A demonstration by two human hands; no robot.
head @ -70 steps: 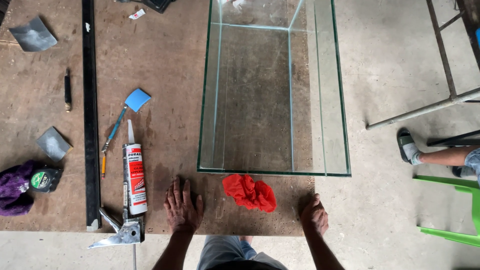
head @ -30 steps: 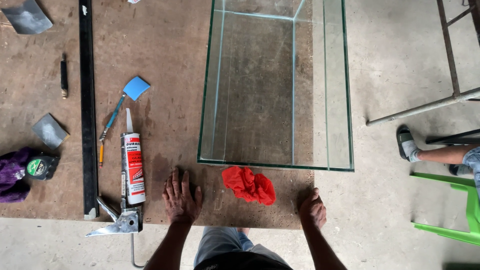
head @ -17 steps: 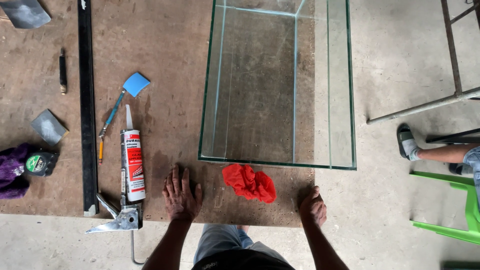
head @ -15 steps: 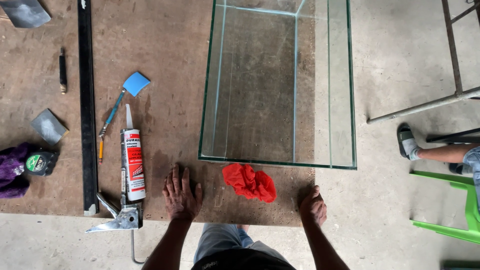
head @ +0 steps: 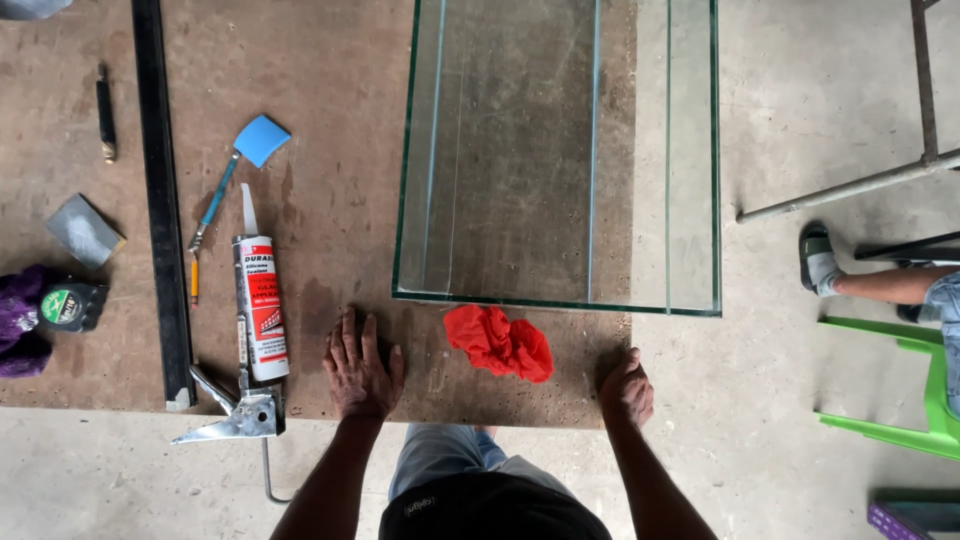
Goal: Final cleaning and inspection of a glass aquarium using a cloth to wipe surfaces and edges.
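the person leaned over a brown board [head: 320, 150] laid on the concrete floor [head: 820, 120], both hands planted near its front edge and well apart from each other. the left hand [head: 360, 368] lay flat on the board, fingers spread, holding nothing. the right hand [head: 627, 390] rested at the board's front right corner with the fingers curled under, and i could not tell whether it gripped the edge or only pressed on it.

between the hands lay a crumpled red rag [head: 500, 343], closer to the right hand but touching neither. just behind the rag stood an open glass tank [head: 560, 150], its near wall close to the rag, its right side hanging out past the board's edge over the floor.

just left of the left hand lay a caulking gun [head: 250, 350] with a white and red tube in it, nozzle pointing away from the person. beyond it lay a scraper [head: 240, 170] with a blue blade, a small pencil [head: 194, 278] and a long black bar [head: 160, 200]. farther left sat a tape measure [head: 68, 305] against a purple cloth [head: 20, 320].

at the right, another person's leg [head: 870, 283] stretched beside a green plastic chair [head: 900, 380].
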